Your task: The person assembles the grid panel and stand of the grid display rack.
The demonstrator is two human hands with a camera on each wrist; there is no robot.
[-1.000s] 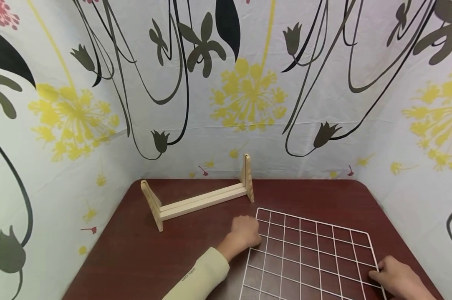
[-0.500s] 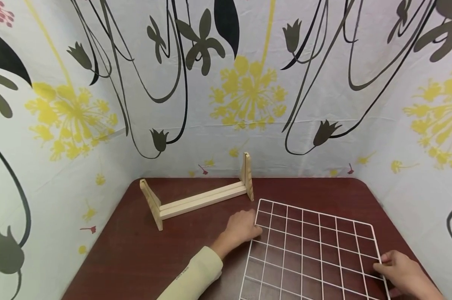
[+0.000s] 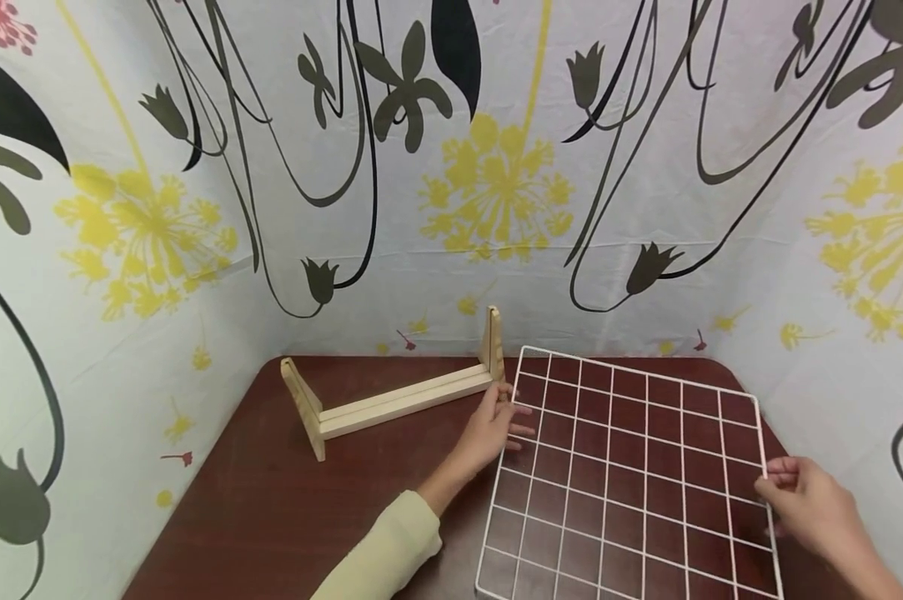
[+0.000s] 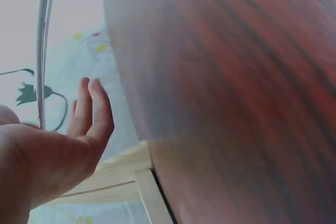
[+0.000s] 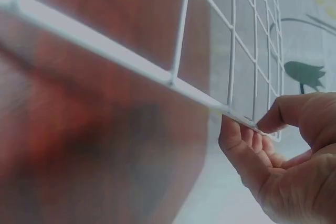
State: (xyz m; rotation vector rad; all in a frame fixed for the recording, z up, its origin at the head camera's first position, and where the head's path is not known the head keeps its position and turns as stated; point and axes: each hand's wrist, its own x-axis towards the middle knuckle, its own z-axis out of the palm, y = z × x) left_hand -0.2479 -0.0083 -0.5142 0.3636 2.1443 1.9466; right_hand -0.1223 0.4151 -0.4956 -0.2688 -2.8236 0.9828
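In the head view a white wire grid panel (image 3: 624, 467) is tilted up over the right half of the table, its far edge raised. My right hand (image 3: 815, 504) pinches the panel's right rim between thumb and fingers. The right wrist view shows that thumb (image 5: 286, 116) on one side of the rim and the fingertips under it. At the left rim, my left hand (image 3: 489, 429) supports the panel with its fingers extended. The left wrist view shows the left hand's fingers (image 4: 97, 111) fairly straight, the rim wire between them and the thumb.
A pale wooden stand (image 3: 406, 404), with two upright ends joined by a grooved crossbar, stands at the back left of the dark red table (image 3: 256, 533). One upright is close to my left hand. Flower-patterned fabric (image 3: 451, 208) surrounds the table on several sides.
The grid panel's far edge has risen and the panel tilts up more. Both hands have moved up with it. My left fingers have gone from curled at the rim to extended.
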